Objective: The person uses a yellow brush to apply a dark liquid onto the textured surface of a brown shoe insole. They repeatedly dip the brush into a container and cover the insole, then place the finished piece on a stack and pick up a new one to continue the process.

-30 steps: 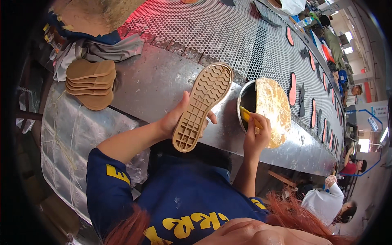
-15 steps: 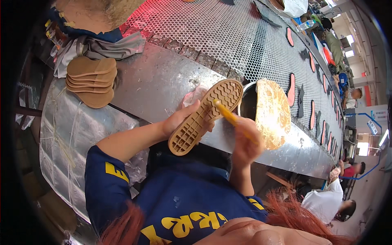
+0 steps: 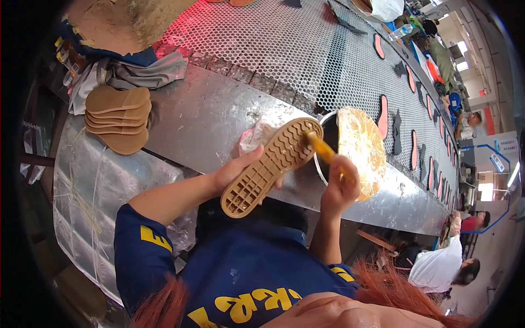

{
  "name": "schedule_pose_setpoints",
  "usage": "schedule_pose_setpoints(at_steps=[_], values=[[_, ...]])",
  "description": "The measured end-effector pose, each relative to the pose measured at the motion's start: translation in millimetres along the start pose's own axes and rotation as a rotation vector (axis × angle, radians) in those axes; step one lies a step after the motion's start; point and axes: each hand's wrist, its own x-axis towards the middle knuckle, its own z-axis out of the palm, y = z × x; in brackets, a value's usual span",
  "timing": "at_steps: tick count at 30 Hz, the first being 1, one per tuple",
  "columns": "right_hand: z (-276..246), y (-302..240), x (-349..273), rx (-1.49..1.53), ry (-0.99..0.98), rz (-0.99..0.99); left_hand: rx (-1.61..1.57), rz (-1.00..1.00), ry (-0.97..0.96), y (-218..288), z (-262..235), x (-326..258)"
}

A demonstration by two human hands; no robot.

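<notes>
My left hand [image 3: 238,165] is closed round the side of a tan shoe sole [image 3: 252,185], its inner face of ridges and square cells turned up. The sole slants over the metal table edge, its upper end pointing right. In my right hand [image 3: 341,185] is a yellow brush [image 3: 325,150], slightly blurred. Its tip meets the sole near the upper end. Right behind the brush stands a round metal pot [image 3: 321,170], partly covered by a shiny, tape-wrapped yellowish board [image 3: 358,150]. A crumpled pale cloth [image 3: 256,135] lies behind the sole.
A stack of tan soles [image 3: 117,117] sits at the left, beside grey cloth [image 3: 145,74]. Beyond the metal ledge [image 3: 197,115] runs a mesh conveyor [image 3: 262,49] with pink insoles [image 3: 383,117] and dark pieces [image 3: 397,133]. Co-workers [image 3: 437,268] are at the far right.
The brush has moved from the sole's middle toward its upper end, with my right hand shifting right. The sole has come slightly lower and left.
</notes>
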Motion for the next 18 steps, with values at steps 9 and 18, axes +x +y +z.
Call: schedule_pose_setpoints(at_steps=[9,18], values=[[11,-51,-17,-0.053,-0.402,-0.315,-0.055,0.087,0.078,-4,3,12],[11,-62,-21,0.191,-0.482,-0.330,-0.236,-0.005,0.164,3,20,13]])
